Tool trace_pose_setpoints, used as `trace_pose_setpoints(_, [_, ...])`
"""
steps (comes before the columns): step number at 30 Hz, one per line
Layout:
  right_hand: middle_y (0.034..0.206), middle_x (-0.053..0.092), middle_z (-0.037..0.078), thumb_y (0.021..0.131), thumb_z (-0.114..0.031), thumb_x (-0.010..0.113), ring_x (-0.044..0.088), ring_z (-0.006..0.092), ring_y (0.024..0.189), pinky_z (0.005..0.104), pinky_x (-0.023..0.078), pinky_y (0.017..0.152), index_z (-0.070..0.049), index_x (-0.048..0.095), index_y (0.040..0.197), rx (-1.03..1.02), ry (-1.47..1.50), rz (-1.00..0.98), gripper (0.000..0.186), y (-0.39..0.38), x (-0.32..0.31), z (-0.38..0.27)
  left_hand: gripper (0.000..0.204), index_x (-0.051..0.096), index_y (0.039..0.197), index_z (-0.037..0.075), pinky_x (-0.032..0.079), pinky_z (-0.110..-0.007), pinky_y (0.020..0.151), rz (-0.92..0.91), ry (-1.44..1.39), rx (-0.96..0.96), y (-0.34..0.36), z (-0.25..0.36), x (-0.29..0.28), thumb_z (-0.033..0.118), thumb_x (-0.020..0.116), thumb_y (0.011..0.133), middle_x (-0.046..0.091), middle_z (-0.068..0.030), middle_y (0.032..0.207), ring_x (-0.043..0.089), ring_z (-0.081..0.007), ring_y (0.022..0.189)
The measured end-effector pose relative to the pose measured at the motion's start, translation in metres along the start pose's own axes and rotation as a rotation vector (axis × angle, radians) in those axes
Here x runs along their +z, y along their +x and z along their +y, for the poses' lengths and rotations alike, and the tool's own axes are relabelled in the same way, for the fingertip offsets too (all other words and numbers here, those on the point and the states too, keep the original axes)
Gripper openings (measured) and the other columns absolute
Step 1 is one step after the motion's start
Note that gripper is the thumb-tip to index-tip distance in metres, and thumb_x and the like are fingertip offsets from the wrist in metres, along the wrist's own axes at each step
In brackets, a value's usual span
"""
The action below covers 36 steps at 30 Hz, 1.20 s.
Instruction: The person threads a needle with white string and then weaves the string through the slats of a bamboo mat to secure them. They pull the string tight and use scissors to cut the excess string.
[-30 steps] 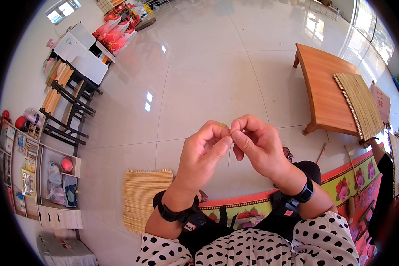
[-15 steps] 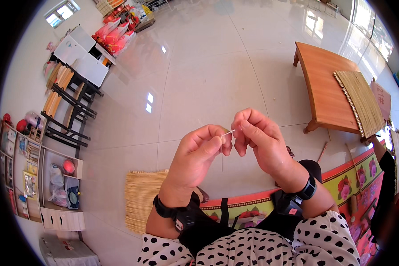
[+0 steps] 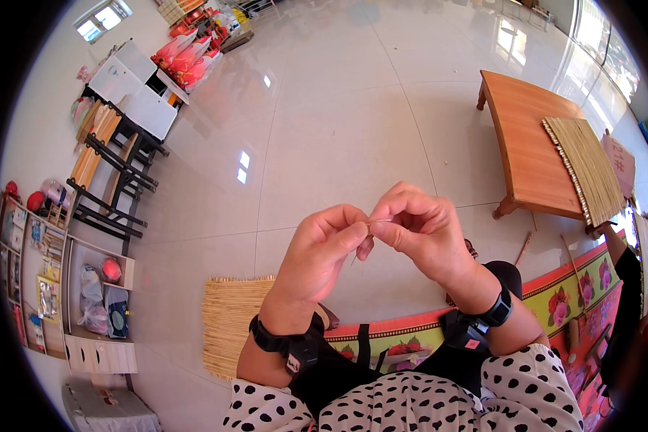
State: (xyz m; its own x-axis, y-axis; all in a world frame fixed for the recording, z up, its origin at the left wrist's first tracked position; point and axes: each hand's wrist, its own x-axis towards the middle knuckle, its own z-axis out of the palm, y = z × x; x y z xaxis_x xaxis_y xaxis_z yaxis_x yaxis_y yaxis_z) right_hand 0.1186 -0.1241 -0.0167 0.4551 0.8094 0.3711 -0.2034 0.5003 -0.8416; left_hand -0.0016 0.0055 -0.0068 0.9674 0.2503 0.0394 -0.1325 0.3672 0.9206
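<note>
Above the floor in the middle of the view, my left hand and my right hand meet, thumbs and forefingers pinched together. A thin pale thread runs between the fingertips of both hands. A fine dark end sticks out below the left fingers; it is too small to tell whether it is a needle or more thread. Both wrists carry black straps with small devices. Beneath my left forearm a woven straw mat lies on the floor.
At the right stands a low wooden table with another straw mat on it. A flowered floor cloth spreads by my legs, with sticks on it. Another person's arm shows at the far right. Shelves and stacked benches line the left.
My hands have come together; the right hand moved left until its fingertips touch the left ones. The stretch of thread between them is now mostly covered by fingers.
</note>
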Motion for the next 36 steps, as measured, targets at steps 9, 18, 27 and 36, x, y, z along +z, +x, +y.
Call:
trace_pose_setpoints(9, [0.087,0.058,0.007,0.09,0.004,0.06,0.068,0.0208,0.077,0.0318,0.057,0.068,0.005,0.061,0.091,0.073,-0.011,0.006,0.003,0.003,0.003,-0.01,0.016,0.06,0.09,0.001,0.041,-0.025,0.067,0.036,0.019,0.014,-0.001,0.001,0.002,0.017,0.059,0.094,0.056,-0.0003,0.077,0.049,-0.011,0.071])
trace_pose_setpoints(18, [0.082,0.057,-0.004,0.093,-0.014,0.061,0.042,0.0061,0.059,0.0206,0.034,0.056,-0.005,0.063,0.095,0.362,0.236,0.025,0.01,0.004,-0.014,0.005,0.013,0.061,0.1,0.001,0.046,-0.029,0.077,0.232,0.452,0.309,-0.001,-0.001,0.009,0.006,0.064,0.088,0.059,-0.0064,0.098,0.056,-0.0157,0.085])
trace_pose_setpoints(27, [0.084,0.057,-0.005,0.092,-0.018,0.063,0.039,0.0052,0.061,0.0208,0.032,0.057,-0.007,0.065,0.092,0.496,0.423,0.043,0.011,0.004,-0.013,0.011,0.017,0.068,0.099,0.005,0.048,-0.031,0.084,0.199,0.813,0.713,0.003,-0.007,0.006,0.001,0.07,0.082,0.058,-0.0118,0.11,0.058,-0.0195,0.099])
trace_pose_setpoints(36, [0.087,0.062,-0.003,0.091,-0.018,0.065,0.044,0.0062,0.061,0.0212,0.034,0.056,-0.007,0.07,0.093,0.421,0.251,0.169,0.012,0.003,-0.012,0.014,0.016,0.067,0.096,0.0,0.044,-0.029,0.082,0.308,0.243,0.43,0.001,-0.003,0.002,0.014,0.062,0.093,0.061,-0.0099,0.109,0.055,-0.0137,0.093])
